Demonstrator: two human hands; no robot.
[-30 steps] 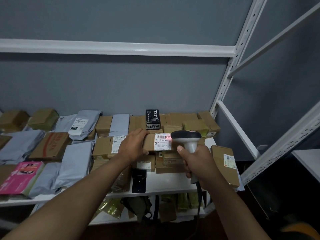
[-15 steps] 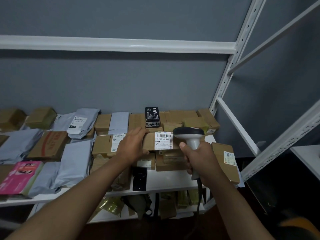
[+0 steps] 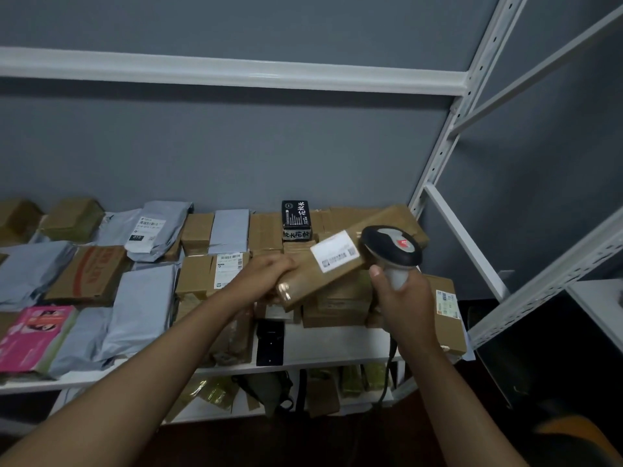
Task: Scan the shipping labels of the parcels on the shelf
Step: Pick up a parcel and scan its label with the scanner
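Two hands share this scan: the left hand (image 3: 261, 276) grips the near end of a long brown parcel (image 3: 340, 264), tilted above the shelf (image 3: 337, 345), while the right hand (image 3: 403, 298) wraps the scanner (image 3: 391, 246) handle. Angle its head squarely toward the white label (image 3: 333, 252) just beside it, holding the parcel steady.
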